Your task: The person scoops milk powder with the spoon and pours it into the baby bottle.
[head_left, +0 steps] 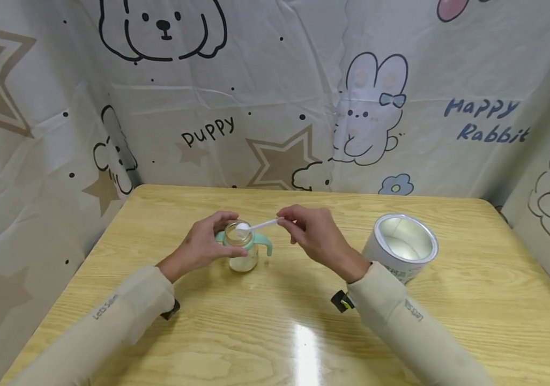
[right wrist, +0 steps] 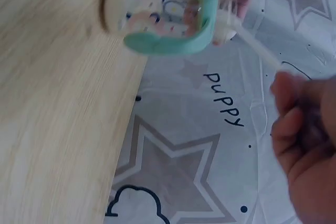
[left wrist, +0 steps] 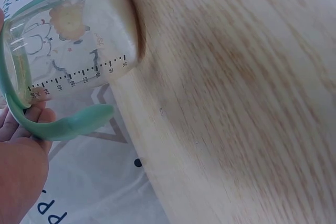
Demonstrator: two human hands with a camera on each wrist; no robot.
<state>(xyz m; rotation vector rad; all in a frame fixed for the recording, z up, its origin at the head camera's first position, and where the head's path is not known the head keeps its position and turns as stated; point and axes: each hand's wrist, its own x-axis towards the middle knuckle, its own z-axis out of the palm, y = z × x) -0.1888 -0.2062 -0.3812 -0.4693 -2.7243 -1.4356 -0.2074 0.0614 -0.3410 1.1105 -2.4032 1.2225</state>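
Note:
A clear baby bottle (head_left: 243, 262) with green handles stands uncapped on the table, some whitish content at its bottom. Around its neck, the left hand (head_left: 206, 239) grips it with thumb and fingers. In the left wrist view the bottle (left wrist: 68, 40) shows printed measuring marks and a cartoon. Between thumb and fingers the right hand (head_left: 313, 231) pinches the handle end of a white scoop (head_left: 265, 224). The scoop's bowl, with white powder in it, is at the bottle's mouth. In the right wrist view the scoop (right wrist: 260, 50) reaches to the bottle's rim.
An open tin (head_left: 395, 262) with a silvery inside stands to the right, beside the right forearm. The wooden table (head_left: 236, 343) ends at a printed cloth (head_left: 265, 96) hanging behind and at both sides.

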